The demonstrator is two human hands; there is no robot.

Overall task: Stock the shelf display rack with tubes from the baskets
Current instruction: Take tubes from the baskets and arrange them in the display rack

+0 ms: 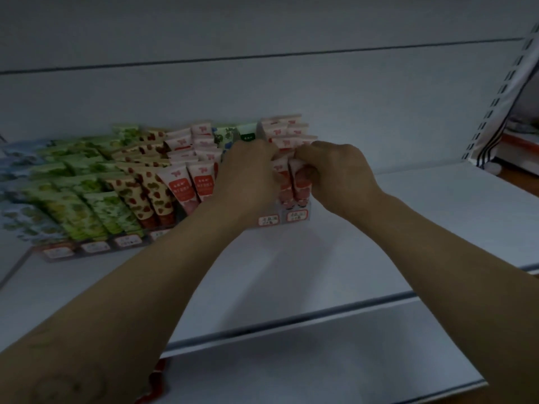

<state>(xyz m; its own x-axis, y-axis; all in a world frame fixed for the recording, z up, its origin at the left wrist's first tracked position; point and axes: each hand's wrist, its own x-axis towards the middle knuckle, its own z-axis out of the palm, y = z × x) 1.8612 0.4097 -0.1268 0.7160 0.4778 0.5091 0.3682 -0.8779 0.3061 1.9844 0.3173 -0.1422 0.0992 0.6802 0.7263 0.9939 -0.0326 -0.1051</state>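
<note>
Arms first since they fill the bottom of the shot: left forearm (pixel 131 301) and right forearm (pixel 452 258) both reach up to the right end of the rack (pixel 73 253). Right hand (pixel 335 173) has its fingers curled and is pinching the crimped top of a pink tube (pixel 302 185) standing in the rack's last column on the right, pretty much upright. Left hand (pixel 248 167) sits just beside it with its back to the camera. Its fingers are buried in the next column over, so I honestly can't tell whether it's gripping anything. The other tubes (pixel 151 188) fill the rack in leaning rows: bluish ones far left, then green, then cream with red blobs, then pink. The pink ones have a red panel with white writing and a small red logo near the crimp, all too blurry to read. Same goes for the tags (pixel 297 216) along the rack's front edge, which are white with red borders and unreadable. The rack sits at the back of the shelf (pixel 291 272) against the back panel (pixel 262 88), with open shelf in front of it and off to the right, up to the slotted upright (pixel 501 88). A lower shelf (pixel 320 360) sticks out nearer the camera, and a red thing (pixel 156 383) I can't identify peeks out by the left arm.
</note>
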